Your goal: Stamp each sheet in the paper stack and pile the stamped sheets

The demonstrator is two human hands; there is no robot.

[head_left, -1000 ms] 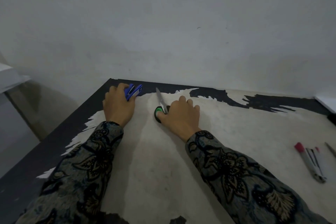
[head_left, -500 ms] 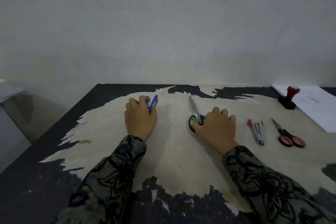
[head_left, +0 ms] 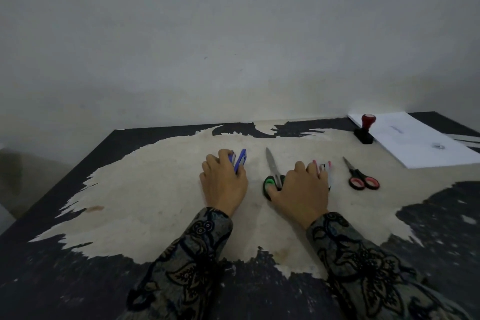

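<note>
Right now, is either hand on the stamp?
No. The stamp stands untouched at the paper stack, while the left hand holds a blue stapler and the right hand rests on green-handled scissors.

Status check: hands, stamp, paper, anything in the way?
Left hand on blue stapler; right hand on green scissors. Stamp untouched beside paper stack. Red scissors between.
</note>
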